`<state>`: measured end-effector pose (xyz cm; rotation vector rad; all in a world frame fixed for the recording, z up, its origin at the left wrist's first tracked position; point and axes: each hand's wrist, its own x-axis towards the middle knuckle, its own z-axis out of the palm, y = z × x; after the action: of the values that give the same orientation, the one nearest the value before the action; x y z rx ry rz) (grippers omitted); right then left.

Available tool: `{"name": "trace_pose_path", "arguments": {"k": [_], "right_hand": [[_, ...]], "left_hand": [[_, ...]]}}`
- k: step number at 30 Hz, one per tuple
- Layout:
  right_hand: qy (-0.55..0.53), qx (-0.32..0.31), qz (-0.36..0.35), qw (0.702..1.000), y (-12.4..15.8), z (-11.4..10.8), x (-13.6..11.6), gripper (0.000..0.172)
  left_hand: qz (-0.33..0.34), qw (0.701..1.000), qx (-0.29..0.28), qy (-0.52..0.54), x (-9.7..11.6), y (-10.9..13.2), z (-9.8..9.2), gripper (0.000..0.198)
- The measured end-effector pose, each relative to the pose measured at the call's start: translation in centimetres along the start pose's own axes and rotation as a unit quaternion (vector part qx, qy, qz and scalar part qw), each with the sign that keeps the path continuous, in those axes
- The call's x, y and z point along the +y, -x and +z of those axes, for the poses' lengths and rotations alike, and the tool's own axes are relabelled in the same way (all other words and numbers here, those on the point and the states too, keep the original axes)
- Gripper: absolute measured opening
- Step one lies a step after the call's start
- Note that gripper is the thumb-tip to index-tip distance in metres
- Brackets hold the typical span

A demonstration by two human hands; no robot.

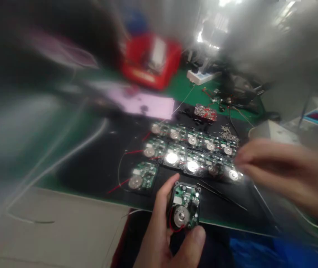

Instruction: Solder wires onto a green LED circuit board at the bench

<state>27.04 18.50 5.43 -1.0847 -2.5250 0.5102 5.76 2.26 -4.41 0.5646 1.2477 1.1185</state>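
My left hand [161,230] grips a small circuit board in a black square housing [186,204], tilted toward me near the table's front edge. On its face are a round silver metal part, a green board and a red wire loop. My right hand [276,169] is raised at the right, over the end of the rows of similar units [192,141]. Its thumb and fingers come together in a pinch, smeared by motion, and what they hold is hidden. Just behind that hand lies a loose pile of screws [227,133]. Another such unit [143,176] sits alone at the left.
Black tweezers [223,195] lie on the dark mat [86,160]. Farther back are a red box of small metal parts [205,112], pink paper [150,106], a red machine [152,63] and a white power strip [200,76]. A light-coloured box [272,132] stands behind my right hand.
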Motion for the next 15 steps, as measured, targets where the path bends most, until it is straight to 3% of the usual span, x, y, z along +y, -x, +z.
{"name": "trace_pose_path", "arguments": {"k": [3, 7, 15], "right_hand": [[-0.102, -0.028, -0.061, 0.993, 2.5, 3.4, -3.6, 0.012], [-0.146, -0.064, -0.077, 0.984, 3.6, 6.2, -4.7, 0.011], [-0.106, -0.069, -0.088, 0.988, 3.6, 5.8, -4.0, 0.013]], "left_hand": [[0.032, 0.999, -0.019, -0.032, -0.4, 0.0, 0.3, 0.082], [0.072, 0.997, -0.022, -0.034, -0.8, 0.1, 0.2, 0.081], [0.047, 0.998, -0.036, -0.037, -0.6, 0.3, -0.2, 0.092]]}}
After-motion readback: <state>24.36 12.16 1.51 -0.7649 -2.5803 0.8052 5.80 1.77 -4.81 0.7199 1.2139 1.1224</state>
